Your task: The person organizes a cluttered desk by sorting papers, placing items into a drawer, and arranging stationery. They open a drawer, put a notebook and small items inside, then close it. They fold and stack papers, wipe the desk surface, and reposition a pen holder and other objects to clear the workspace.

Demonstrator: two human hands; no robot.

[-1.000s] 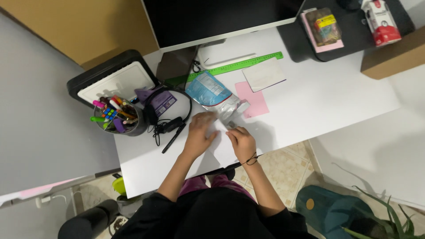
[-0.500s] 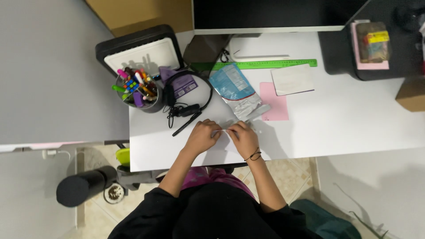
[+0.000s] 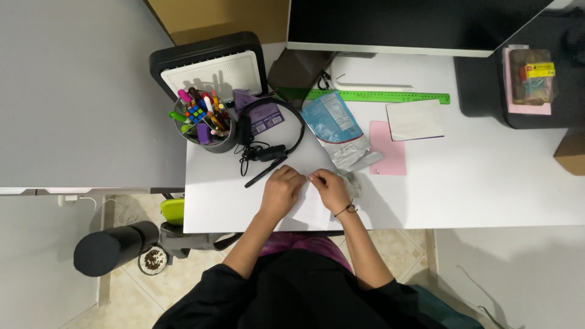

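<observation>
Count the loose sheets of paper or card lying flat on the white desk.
3: white sheet under both hands at the near edge; pink sheet right of the foil pouch; white card overlapping its top corner. Others may be hidden.

Sheet (image 3: 312, 210): white matt paper, smooth. Bench (image 3: 487, 176): showing a smooth white matt top. Pouch (image 3: 336, 129): glossy plastic foil (crinkling). Ruler (image 3: 378, 95): green plastic.

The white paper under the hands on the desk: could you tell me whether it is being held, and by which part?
Yes. Both the left hand and the right hand pinch the white paper along its top edge, fingertips nearly meeting.
</observation>
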